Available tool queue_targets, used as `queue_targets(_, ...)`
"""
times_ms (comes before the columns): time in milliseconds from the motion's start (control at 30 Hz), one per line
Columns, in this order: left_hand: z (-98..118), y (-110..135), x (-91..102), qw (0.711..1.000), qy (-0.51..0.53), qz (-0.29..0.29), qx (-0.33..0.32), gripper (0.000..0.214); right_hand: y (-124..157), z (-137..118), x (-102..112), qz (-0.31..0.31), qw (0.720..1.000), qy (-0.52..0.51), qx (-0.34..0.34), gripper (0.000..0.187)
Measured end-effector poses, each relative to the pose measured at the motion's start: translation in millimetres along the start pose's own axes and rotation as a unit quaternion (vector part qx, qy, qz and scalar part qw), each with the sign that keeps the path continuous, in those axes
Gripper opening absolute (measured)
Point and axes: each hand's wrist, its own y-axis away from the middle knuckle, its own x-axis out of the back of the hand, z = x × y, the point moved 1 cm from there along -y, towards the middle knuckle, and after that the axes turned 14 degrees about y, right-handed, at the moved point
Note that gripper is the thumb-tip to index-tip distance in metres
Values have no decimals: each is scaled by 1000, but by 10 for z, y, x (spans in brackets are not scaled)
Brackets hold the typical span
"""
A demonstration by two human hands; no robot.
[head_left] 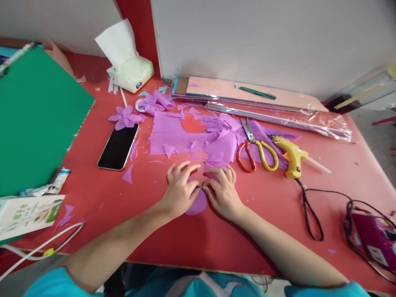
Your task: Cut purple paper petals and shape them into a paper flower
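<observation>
Both hands rest on the red table near its front middle, pressing on a rounded purple paper piece. My left hand lies on the piece's left part, fingers curled and slightly spread, thumb pinching the paper. My right hand holds its right edge, fingers bent and pinched toward the left thumb. Just beyond the hands lies a heap of purple paper scraps with a red cut-out on it.
Orange-and-yellow scissors and a yellow glue gun with black cord lie right of the scraps. A phone, a purple paper flower, a tissue box, a green sheet and wrapped paper rolls surround them.
</observation>
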Motion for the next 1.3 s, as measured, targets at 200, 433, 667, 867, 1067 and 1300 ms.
queue_targets(200,-13,5,2,1000,11,-5,4,14,24,-16,27,28,999,3,22,9)
queue_targets(433,-31,13,0,1000,12,-11,2,14,42,-17,14,22,999,21,25,9)
queue_targets(667,-29,4,1,1000,15,-11,-2,15,42,-22,10,11,999,40,26,10)
queue_targets(867,-29,4,-3,1000,12,-16,-3,15,45,-42,-17,4,998,57,33,12)
queue_targets(1067,-15,-3,5,1000,13,-18,-4,16,54,-40,-42,-3,998,63,25,13)
queue_targets(1300,-19,-5,14,1000,13,-23,-8,17,57,-34,-22,24,998,56,7,8)
